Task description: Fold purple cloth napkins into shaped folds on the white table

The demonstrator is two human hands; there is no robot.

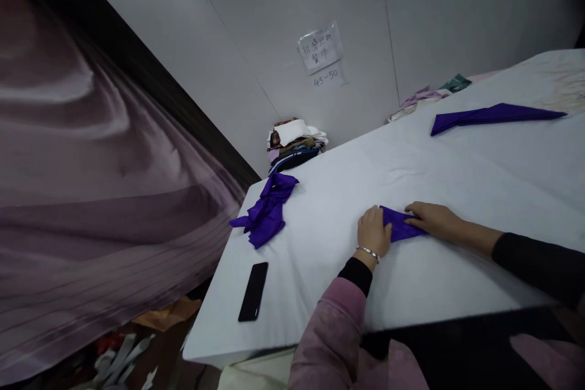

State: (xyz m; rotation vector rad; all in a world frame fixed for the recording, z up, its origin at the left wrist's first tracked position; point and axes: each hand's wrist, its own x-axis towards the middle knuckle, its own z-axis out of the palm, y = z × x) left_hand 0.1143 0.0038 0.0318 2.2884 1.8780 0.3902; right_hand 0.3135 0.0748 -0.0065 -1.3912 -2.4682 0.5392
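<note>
The pink sleeve (333, 329) of the left arm lies nearest the camera, rising from the lower edge toward the middle of the white table (457, 170).

Left of the sleeve, a black phone (253, 291) lies flat near the table's near-left corner, its long axis running roughly away from the camera. Farther along the left edge sits a crumpled purple cloth (267, 210), loose and unfolded, well apart from both hands. Beyond it, off the table's far-left corner against the wall, stands a stack of mixed fabrics (295, 143).

The left hand (373, 233), with a bracelet (368, 251) at the wrist, rests palm down on the left end of a small folded purple cloth (402, 226). The right hand (434, 219), on a dark-sleeved arm coming in from the right, presses flat on the cloth's right end. Both hands are laid flat, fingers extended, not clenched; they sit close together with only the cloth's middle showing between them.

The folded cloth lies directly between the hands, flat on the table, its long axis running left to right and slightly toward the camera at the right end. Both hands touch it, so neither is nearer.

At the far right, a longer folded purple cloth (493, 116) lies across the table, well apart from the hands. A paper notice (320, 49) is fixed to the wall behind.
</note>
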